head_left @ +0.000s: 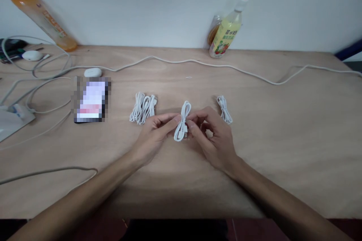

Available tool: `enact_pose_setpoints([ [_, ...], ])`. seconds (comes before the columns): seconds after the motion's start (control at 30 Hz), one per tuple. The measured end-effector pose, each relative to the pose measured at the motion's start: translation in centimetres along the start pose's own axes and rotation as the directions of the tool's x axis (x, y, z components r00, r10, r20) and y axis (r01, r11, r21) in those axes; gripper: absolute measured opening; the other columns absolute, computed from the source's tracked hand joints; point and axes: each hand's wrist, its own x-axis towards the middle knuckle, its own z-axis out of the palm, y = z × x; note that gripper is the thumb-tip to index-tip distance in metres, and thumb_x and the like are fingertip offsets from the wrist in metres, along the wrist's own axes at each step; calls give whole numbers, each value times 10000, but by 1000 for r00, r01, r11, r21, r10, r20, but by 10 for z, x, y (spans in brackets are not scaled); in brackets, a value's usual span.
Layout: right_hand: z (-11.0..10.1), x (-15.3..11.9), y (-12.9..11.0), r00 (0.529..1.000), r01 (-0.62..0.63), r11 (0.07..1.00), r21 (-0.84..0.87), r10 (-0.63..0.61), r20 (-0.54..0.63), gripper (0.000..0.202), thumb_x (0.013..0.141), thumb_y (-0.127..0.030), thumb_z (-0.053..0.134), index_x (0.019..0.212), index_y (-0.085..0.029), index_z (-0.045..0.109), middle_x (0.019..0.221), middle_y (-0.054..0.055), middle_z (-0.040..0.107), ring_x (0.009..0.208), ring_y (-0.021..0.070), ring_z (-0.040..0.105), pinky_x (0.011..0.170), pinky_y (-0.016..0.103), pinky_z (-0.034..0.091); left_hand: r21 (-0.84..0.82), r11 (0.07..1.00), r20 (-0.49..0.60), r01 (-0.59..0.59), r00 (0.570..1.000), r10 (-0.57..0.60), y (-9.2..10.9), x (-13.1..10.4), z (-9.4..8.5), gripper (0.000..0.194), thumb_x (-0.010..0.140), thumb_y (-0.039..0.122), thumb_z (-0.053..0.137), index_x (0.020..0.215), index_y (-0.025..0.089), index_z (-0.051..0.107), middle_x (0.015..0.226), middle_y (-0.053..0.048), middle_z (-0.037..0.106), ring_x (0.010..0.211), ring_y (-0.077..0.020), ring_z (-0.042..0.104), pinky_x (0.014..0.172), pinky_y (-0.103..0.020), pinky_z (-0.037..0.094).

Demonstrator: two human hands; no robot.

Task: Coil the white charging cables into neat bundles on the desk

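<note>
Your left hand (154,135) and right hand (215,135) pinch the bundled white cable (185,111) between them. Coiled cables (143,109) lie left on the desk (283,131).

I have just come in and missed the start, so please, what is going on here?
A person's left hand and right hand hold a small looped bundle of white cable over a brown wooden table. A group of similar white bundles lies near the left hand, and a single white bundle lies near the right.
</note>
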Motion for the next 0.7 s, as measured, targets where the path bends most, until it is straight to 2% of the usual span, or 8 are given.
enact_pose_setpoints([
  [0.13,0,0,-1,1000,31,999,-37,-31,0,57,1024,-207,667,994,-244,696,859,-5,641,695,144,589,563,299,468,20,999,-24,-34,999,34,-2,1,-2,324,878,464,892,1032,179,892,975,-84,844,835,-192,749,844,-334,620],
  [0.27,0,1,-1,996,78,991,-109,-81,-21,82,989,-215,726,927,-241,679,835,-9,630,691,146,581,579,306,476,142,986,-89,-82,991,95,-3,0,-2,292,868,434,897,1042,199,898,991,-71,858,899,-195,759,903,-322,603],
  [0.4,1,1,0,994,99,982,-161,-104,-20,125,980,-206,739,898,-244,653,837,-10,640,655,138,554,566,304,477,275,953,-128,-129,977,169,-1,-1,-1,256,860,409,891,1022,211,901,928,-59,862,899,-210,771,885,-318,612],
  [0.7,0,0,3,985,174,959,-222,-173,25,95,1028,-179,677,962,-248,673,869,6,662,668,148,589,593,308,522,366,914,-150,-176,958,244,3,-1,2,232,866,406,872,996,216,900,913,-63,866,907,-249,795,840,-351,656],
])
